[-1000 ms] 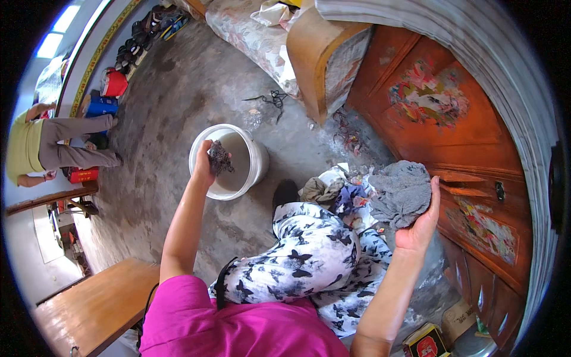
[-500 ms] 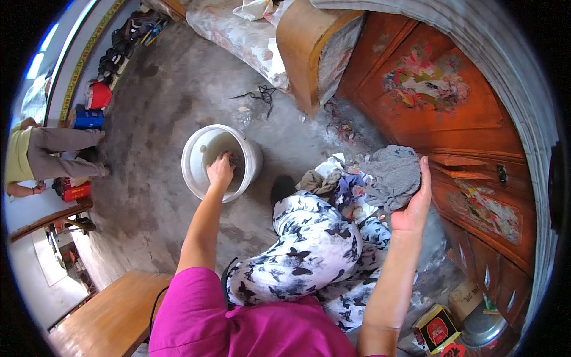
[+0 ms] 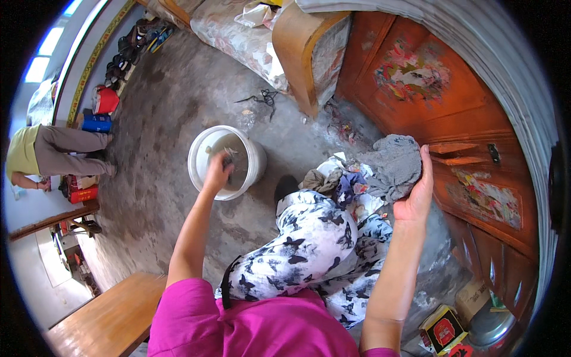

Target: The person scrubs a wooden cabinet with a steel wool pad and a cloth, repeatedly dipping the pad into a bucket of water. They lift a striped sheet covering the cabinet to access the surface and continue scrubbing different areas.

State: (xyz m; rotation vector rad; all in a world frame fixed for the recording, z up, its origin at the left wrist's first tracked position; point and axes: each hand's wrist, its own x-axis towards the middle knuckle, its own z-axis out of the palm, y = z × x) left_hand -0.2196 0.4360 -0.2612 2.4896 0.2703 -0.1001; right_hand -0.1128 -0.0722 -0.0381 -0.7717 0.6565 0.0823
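Observation:
My left hand (image 3: 217, 171) is inside the mouth of a white plastic bucket (image 3: 258, 163), over the murky contents. Motion blurs its fingers, and whether anything is in them does not show. On the right, my right hand (image 3: 415, 196) grips a bunched grey cloth (image 3: 392, 168) in front of the reddish wooden cabinet. Below and left of that cloth, a heap on the floor includes a brown cloth (image 3: 322, 181), a dark blue cloth (image 3: 350, 188) and pale scraps.
The orange-red cabinet (image 3: 443, 128) stands close on my right. A sofa (image 3: 244, 41) with a curved wooden arm is at the far side. Dark cord (image 3: 262, 101) lies on the floor. Another person (image 3: 53, 152) bends at the left. A wooden table (image 3: 110, 312) is near left.
My left hand has lifted slightly from the bucket's inside and is now blurred. My right hand still holds the grey cloth. The other person's legs have shifted a little.

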